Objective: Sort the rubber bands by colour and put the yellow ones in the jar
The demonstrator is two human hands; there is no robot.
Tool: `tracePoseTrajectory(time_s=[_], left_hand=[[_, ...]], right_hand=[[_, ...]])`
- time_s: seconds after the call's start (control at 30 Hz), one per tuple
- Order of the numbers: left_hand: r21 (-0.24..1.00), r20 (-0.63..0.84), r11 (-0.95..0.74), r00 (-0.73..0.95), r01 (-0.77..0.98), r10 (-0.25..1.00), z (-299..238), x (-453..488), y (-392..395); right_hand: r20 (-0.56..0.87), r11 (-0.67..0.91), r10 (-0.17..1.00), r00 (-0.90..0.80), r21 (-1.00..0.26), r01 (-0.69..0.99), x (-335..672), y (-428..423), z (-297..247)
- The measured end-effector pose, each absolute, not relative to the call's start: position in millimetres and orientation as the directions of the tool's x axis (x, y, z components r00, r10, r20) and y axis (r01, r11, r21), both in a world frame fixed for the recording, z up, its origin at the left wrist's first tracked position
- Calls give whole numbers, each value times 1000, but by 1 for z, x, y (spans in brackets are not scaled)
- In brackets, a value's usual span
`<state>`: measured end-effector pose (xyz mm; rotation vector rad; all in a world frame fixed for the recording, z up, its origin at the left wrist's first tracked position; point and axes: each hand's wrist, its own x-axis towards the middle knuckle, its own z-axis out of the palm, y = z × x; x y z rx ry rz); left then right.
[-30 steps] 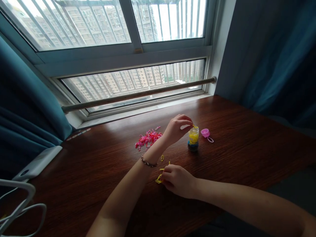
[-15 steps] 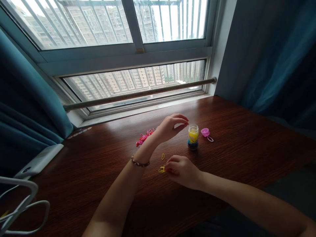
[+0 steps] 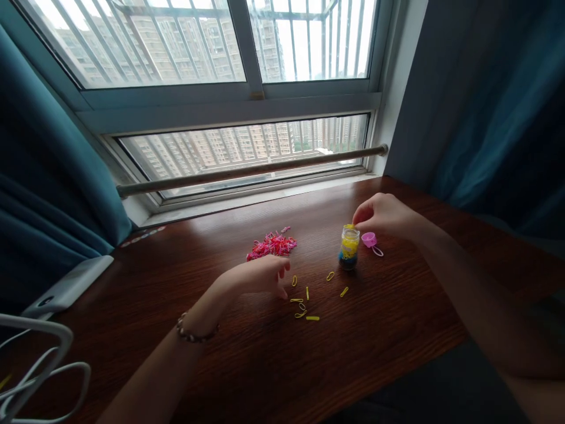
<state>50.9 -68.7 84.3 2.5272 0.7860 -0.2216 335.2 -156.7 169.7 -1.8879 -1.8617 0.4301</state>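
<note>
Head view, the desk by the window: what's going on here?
A person is handling small bands at a wooden table. The right hand pinches a yellow band at the mouth of a small open jar that has yellow bands inside. The jar's pink lid lies beside it. The left hand hangs low with fingers loose, next to loose yellow bands scattered on the table. A pile of pink bands lies farther back.
</note>
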Motion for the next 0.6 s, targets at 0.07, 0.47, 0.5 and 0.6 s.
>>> tracePoseTrajectory(time_s=[0.07, 0.47, 0.5, 0.6], left_hand=[[385, -331, -711, 808, 588, 488, 80, 54, -70], [265, -399, -773, 796, 576, 456, 81, 69, -85], [260, -395, -777, 797, 574, 456, 80, 70, -85], [266, -386, -775, 800, 573, 459, 79, 71, -86]], right_hand=[[38, -6, 999, 26, -454, 891, 331, -152, 172], [-25, 10, 1000, -15, -185, 983, 311, -139, 178], [-11, 18, 1000, -20, -183, 983, 312, -139, 178], [19, 24, 1000, -20, -191, 981, 314, -139, 177]])
